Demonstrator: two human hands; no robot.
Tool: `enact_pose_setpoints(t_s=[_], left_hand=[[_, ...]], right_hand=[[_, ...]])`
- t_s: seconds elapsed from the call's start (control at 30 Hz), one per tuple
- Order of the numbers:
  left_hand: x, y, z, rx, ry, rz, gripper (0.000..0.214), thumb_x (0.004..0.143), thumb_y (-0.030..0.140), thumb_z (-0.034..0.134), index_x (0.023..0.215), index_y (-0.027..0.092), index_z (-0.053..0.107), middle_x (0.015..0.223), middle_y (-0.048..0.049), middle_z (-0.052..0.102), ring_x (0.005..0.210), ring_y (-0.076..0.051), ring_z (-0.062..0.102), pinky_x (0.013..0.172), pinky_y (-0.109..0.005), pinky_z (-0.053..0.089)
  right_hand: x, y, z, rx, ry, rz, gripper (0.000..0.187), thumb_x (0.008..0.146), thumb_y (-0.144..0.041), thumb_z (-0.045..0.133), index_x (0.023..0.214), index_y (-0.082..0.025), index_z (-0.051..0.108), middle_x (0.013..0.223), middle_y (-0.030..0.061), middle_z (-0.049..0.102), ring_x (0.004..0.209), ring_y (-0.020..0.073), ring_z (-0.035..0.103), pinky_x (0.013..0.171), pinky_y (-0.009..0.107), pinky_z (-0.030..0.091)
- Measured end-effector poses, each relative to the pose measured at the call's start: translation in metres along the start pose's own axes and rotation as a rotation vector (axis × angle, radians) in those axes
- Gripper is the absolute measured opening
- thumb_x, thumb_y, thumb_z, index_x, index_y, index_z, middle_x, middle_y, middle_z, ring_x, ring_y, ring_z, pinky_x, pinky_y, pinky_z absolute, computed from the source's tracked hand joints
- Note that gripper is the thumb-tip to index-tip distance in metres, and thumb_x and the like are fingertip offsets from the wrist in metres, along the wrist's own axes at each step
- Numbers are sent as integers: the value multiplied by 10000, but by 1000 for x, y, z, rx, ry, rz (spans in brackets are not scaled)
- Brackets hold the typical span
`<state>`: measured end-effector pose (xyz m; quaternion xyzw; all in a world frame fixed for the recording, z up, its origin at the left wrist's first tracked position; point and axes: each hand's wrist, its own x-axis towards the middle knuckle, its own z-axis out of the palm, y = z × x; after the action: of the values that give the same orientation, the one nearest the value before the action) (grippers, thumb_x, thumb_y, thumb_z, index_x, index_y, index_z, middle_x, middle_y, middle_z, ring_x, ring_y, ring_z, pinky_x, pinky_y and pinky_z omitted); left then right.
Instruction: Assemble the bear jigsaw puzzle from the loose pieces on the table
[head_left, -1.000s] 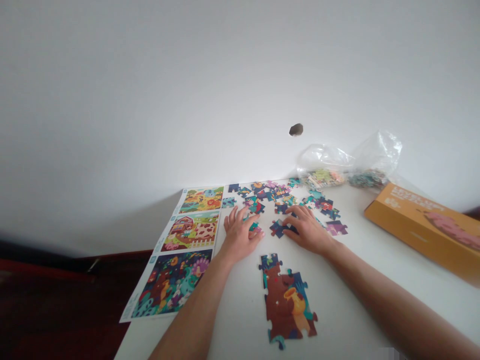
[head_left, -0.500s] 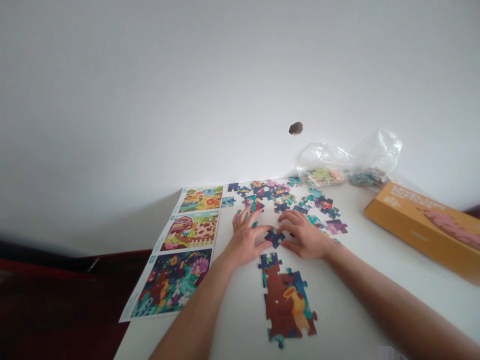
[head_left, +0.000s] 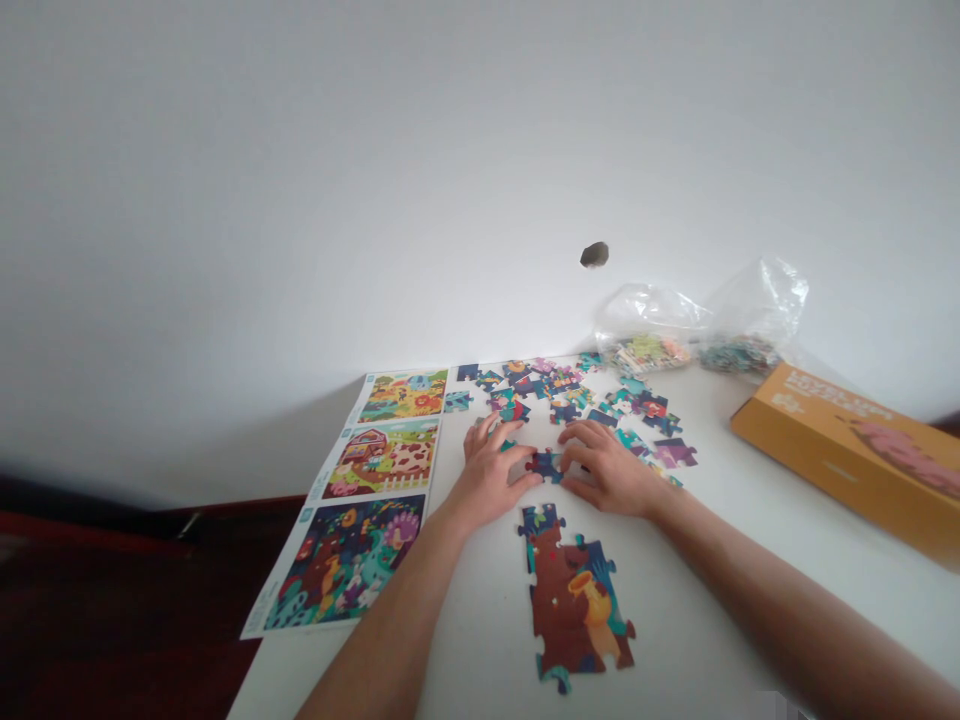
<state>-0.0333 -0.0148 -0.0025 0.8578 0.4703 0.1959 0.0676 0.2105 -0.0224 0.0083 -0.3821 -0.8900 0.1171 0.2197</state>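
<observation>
A dark blue jigsaw piece (head_left: 546, 466) lies between my two hands, just beyond the joined part of a puzzle. My left hand (head_left: 495, 468) has its thumb and index finger at the piece's left edge, the other fingers curved above the table. From the right side, the fingers of my right hand (head_left: 604, 468) grip the same piece and cover its right end. Nearer to me is the joined puzzle section (head_left: 568, 605), showing a brown bear with a yellow honey pot. A small gap of table separates it from the held piece.
Loose jigsaw pieces (head_left: 551, 382) are scattered beyond my hands. A sheet with three reference pictures (head_left: 352, 500) lies on the left. Clear plastic bags of pieces (head_left: 649, 335) stand against the wall, and an orange puzzle box (head_left: 847, 450) lies at right.
The dark blue jigsaw piece has turned between my fingers, from slanted to lying roughly level. My hands have barely shifted, and the joined section stays in place.
</observation>
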Motion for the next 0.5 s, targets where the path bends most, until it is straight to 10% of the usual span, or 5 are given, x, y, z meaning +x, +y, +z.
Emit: enact_pose_setpoints(t_s=[0.3,0.5], left_hand=[[1,-8,10,-6,10,-76,300,915,273,573,1196,290,677,1395,-67,497,1370,-315,333,1162,-588,238],[1,-6,7,-15,-2,-55,344,949,233,485,1250,276,645,1419,-84,474,1355,-292,368,1160,-583,251]], right_hand=[[-1,25,9,-252,78,365,425,920,-425,551,1284,-204,566,1402,176,494,1321,364,411,1081,653,257],[0,26,9,-173,51,240,349,935,-331,505,1257,-218,579,1358,127,558,1303,302,461,1106,586,261]])
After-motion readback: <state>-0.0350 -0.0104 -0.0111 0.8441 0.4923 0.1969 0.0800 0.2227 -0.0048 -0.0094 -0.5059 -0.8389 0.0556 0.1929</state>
